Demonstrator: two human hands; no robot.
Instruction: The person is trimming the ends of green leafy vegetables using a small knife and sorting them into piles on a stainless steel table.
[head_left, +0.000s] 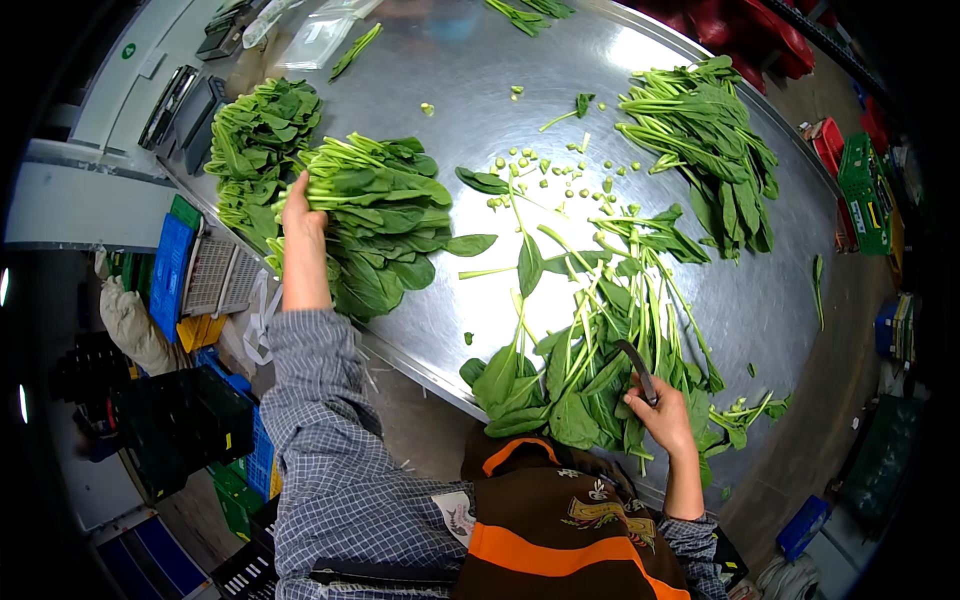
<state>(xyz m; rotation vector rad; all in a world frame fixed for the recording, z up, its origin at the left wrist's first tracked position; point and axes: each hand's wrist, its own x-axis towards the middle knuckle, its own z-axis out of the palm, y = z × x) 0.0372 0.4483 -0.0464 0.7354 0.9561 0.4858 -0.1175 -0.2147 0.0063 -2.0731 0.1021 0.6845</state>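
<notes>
My left hand (303, 214) reaches to the stalk ends of a heaped pile of leafy greens (382, 217) at the table's left side. It touches the stalks; most of its fingers are hidden, so whether it grips them is unclear. Close to my body, my right hand (664, 416) holds a curved, dark-bladed knife (636, 360), its blade over loose greens. These long-stemmed greens (577, 375) lie tangled along the near edge, leaves towards me. Small cut stem ends (574, 176) are scattered across the middle of the steel table (420, 352).
Another stack of greens (262, 150) lies beyond my left hand, and a large bunch (705, 150) at the far right. Clear plastic bags (326, 34) rest at the far left. Crates, a blue one (171, 255) among them, stand left of the table; a green crate (862, 195) is at right.
</notes>
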